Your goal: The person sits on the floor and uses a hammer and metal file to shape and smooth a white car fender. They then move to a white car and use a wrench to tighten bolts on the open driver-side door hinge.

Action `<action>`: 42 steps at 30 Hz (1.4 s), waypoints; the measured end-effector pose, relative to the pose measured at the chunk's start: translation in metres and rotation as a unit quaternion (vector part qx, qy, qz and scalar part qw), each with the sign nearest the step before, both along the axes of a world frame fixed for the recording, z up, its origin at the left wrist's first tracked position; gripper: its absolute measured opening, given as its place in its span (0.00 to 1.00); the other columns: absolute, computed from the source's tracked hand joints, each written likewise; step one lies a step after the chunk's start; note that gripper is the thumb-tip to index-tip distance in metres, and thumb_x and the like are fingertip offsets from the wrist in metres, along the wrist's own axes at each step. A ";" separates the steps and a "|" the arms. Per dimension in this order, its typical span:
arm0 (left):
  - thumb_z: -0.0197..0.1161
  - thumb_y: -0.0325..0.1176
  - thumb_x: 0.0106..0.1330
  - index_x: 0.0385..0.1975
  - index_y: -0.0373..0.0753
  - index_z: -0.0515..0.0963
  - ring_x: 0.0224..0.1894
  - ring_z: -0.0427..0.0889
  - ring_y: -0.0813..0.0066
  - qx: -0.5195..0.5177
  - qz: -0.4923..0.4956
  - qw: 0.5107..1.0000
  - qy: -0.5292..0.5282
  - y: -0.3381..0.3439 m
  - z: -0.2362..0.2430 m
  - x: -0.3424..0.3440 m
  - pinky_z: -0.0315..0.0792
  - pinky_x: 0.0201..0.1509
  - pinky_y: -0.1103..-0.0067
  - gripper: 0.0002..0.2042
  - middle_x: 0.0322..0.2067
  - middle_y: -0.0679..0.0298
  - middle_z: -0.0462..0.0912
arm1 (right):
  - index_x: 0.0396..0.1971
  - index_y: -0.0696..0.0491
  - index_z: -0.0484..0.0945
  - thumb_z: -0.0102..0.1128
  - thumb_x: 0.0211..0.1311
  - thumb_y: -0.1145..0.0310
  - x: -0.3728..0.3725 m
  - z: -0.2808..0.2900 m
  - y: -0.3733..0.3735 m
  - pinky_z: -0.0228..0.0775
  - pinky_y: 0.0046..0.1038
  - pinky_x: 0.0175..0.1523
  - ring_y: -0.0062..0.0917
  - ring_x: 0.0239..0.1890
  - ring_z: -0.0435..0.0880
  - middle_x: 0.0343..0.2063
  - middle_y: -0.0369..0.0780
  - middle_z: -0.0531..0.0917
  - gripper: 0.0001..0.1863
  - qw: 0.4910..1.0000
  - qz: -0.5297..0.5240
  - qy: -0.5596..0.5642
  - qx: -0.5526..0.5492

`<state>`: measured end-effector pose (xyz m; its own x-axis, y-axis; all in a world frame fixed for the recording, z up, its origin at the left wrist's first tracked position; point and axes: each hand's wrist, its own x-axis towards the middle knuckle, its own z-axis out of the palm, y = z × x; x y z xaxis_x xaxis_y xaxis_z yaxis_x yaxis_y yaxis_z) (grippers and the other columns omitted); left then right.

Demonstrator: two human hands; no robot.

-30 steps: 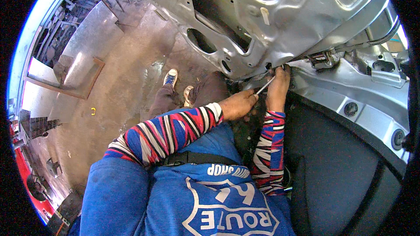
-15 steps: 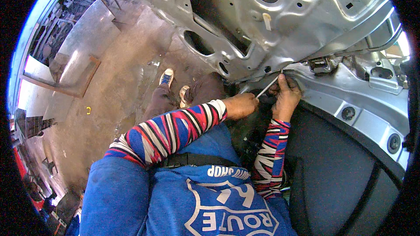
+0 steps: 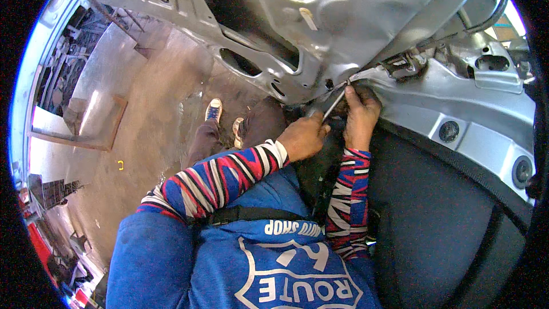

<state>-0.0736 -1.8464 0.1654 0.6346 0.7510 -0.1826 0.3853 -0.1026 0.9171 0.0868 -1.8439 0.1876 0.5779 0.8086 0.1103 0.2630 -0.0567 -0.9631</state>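
A slim metal rod-like tool (image 3: 334,106) runs slantwise between my hands, beside the lower corner of a bare silver door panel (image 3: 366,17). My left hand (image 3: 303,138) is closed round its near end, so any handle is hidden. At its far end my right hand (image 3: 360,115) is closed, with the thumb laid along the tip. The tip meets the gap between the door panel and the silver sill (image 3: 423,100). What the tip bears on, and the right fingers behind it, are too dark to make out.
Right of my right forearm lies a dark panel (image 3: 429,206) along the sill, which carries round black plugs (image 3: 449,131). A latch-like metal bracket (image 3: 407,66) sits by the door edge. On the concrete floor (image 3: 151,109) at left lie a yellow hook-shaped piece (image 3: 120,165) and a rusty-edged frame (image 3: 117,123).
The view has shifted, so the door and both hands appear slightly further left and higher. Both hands keep their hold on the rod-like tool, with the left closer to its tip.
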 end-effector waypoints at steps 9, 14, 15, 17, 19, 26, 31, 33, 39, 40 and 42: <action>0.52 0.40 0.74 0.42 0.31 0.73 0.39 0.77 0.34 0.037 0.025 0.998 -0.040 0.010 -0.017 0.001 0.71 0.42 0.55 0.15 0.33 0.38 0.79 | 0.40 0.60 0.80 0.54 0.71 0.66 0.001 -0.001 0.009 0.74 0.26 0.31 0.23 0.27 0.79 0.32 0.39 0.82 0.12 0.984 0.061 -0.065 -0.156; 0.51 0.41 0.73 0.40 0.31 0.74 0.41 0.78 0.35 0.026 0.049 0.994 -0.098 0.007 -0.026 0.006 0.70 0.46 0.53 0.16 0.34 0.37 0.79 | 0.40 0.61 0.80 0.54 0.69 0.66 -0.004 0.001 0.009 0.72 0.37 0.47 0.42 0.37 0.81 0.35 0.50 0.84 0.14 0.988 0.038 -0.097 -0.110; 0.51 0.41 0.72 0.40 0.31 0.74 0.41 0.78 0.36 0.020 0.053 0.994 -0.089 0.007 -0.025 0.007 0.70 0.46 0.54 0.16 0.34 0.37 0.79 | 0.40 0.61 0.80 0.54 0.69 0.66 -0.005 0.002 0.009 0.72 0.37 0.48 0.44 0.38 0.81 0.35 0.50 0.84 0.13 0.986 0.042 -0.130 -0.100; 0.52 0.43 0.72 0.39 0.30 0.76 0.41 0.79 0.36 -0.004 0.058 0.997 -0.056 0.009 -0.020 0.008 0.71 0.47 0.55 0.18 0.34 0.37 0.79 | 0.41 0.61 0.80 0.53 0.69 0.66 -0.005 0.003 0.009 0.72 0.38 0.48 0.46 0.40 0.81 0.37 0.50 0.84 0.13 0.986 0.048 -0.132 -0.092; 0.53 0.43 0.70 0.37 0.30 0.78 0.41 0.79 0.37 -0.020 0.049 0.998 -0.023 0.014 -0.015 0.012 0.71 0.47 0.56 0.18 0.33 0.37 0.79 | 0.41 0.60 0.81 0.53 0.69 0.66 -0.005 0.004 0.008 0.72 0.39 0.49 0.47 0.41 0.81 0.38 0.50 0.84 0.13 0.986 0.056 -0.125 -0.092; 0.54 0.40 0.66 0.33 0.29 0.80 0.40 0.79 0.38 0.008 0.076 0.996 0.042 0.026 -0.026 0.024 0.71 0.48 0.57 0.17 0.32 0.37 0.80 | 0.41 0.61 0.79 0.52 0.71 0.67 -0.005 0.000 0.007 0.72 0.32 0.41 0.31 0.33 0.79 0.33 0.42 0.82 0.12 0.983 0.080 -0.138 -0.095; 0.53 0.41 0.69 0.40 0.29 0.74 0.40 0.77 0.33 0.054 0.077 0.994 -0.049 0.020 -0.041 0.029 0.68 0.49 0.53 0.17 0.33 0.36 0.79 | 0.39 0.61 0.78 0.50 0.72 0.68 -0.004 -0.001 0.006 0.72 0.27 0.34 0.22 0.26 0.77 0.28 0.40 0.80 0.12 0.976 0.075 -0.195 -0.057; 0.51 0.42 0.71 0.44 0.28 0.69 0.41 0.76 0.32 0.038 0.068 0.990 -0.115 0.020 -0.036 0.023 0.68 0.50 0.52 0.18 0.34 0.35 0.79 | 0.38 0.62 0.77 0.50 0.72 0.68 -0.005 -0.001 0.007 0.71 0.27 0.32 0.22 0.24 0.76 0.26 0.40 0.79 0.12 0.978 0.084 -0.186 -0.047; 0.49 0.40 0.73 0.44 0.27 0.65 0.48 0.74 0.31 -0.093 -0.040 0.994 0.033 0.013 0.014 -0.008 0.67 0.52 0.53 0.17 0.38 0.30 0.77 | 0.37 0.59 0.79 0.51 0.72 0.68 -0.001 -0.006 0.012 0.68 0.24 0.32 0.20 0.24 0.74 0.27 0.36 0.80 0.11 0.985 0.079 -0.105 -0.116; 0.49 0.40 0.74 0.50 0.28 0.64 0.50 0.75 0.33 -0.079 -0.037 0.996 0.023 0.010 0.024 -0.011 0.68 0.54 0.55 0.18 0.42 0.32 0.77 | 0.37 0.57 0.80 0.53 0.70 0.68 -0.001 -0.008 0.012 0.68 0.24 0.32 0.19 0.25 0.75 0.28 0.34 0.81 0.10 0.993 0.068 -0.056 -0.081; 0.48 0.41 0.75 0.61 0.30 0.63 0.54 0.76 0.39 -0.058 -0.029 0.998 0.005 -0.002 0.040 -0.019 0.70 0.57 0.61 0.23 0.49 0.36 0.76 | 0.37 0.57 0.81 0.55 0.68 0.67 0.001 -0.009 0.014 0.68 0.24 0.32 0.19 0.26 0.75 0.28 0.34 0.81 0.09 0.990 0.074 -0.018 -0.123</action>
